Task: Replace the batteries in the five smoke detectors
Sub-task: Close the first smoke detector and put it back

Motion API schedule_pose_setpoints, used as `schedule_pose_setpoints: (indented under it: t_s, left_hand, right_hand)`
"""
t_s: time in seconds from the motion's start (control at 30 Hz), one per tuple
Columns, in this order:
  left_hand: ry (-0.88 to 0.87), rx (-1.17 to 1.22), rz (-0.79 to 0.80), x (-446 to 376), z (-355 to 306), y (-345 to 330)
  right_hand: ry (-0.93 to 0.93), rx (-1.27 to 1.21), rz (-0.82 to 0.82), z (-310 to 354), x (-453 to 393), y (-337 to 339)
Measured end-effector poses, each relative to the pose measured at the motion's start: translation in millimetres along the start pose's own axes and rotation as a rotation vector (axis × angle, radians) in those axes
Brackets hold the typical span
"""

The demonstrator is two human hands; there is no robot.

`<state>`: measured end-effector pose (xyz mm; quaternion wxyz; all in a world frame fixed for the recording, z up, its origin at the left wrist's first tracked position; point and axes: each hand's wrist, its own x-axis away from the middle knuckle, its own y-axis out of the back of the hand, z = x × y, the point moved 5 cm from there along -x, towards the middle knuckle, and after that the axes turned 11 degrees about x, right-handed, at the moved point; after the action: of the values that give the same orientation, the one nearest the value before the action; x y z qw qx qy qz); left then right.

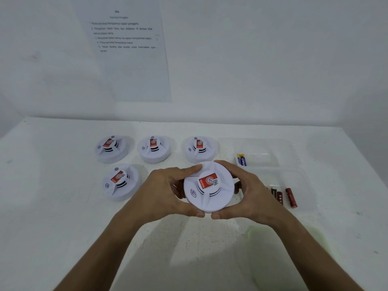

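Both hands, left hand [165,192] and right hand [249,192], grip detector [209,186] 5 by its rim; 4 others [154,149] sit closed toward the table's [63,206] far edge, probably done.

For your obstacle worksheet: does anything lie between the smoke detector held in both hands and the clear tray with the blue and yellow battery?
Nothing visible does. The left hand and right hand grip the held detector; the tray with the blue and yellow battery sits just behind and to its right, across bare table.
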<state>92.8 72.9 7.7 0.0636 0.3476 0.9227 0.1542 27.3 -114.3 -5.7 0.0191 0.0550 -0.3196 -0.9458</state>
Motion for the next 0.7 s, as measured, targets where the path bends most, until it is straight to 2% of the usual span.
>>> schedule_pose_setpoints:
  t_s: [0.7]
  left_hand:
    - [0.007, 0.027, 0.023, 0.0, 11.5, 4.7]
  right_hand:
    - [0.009, -0.033, 0.039, 0.9, -4.2, -8.1]
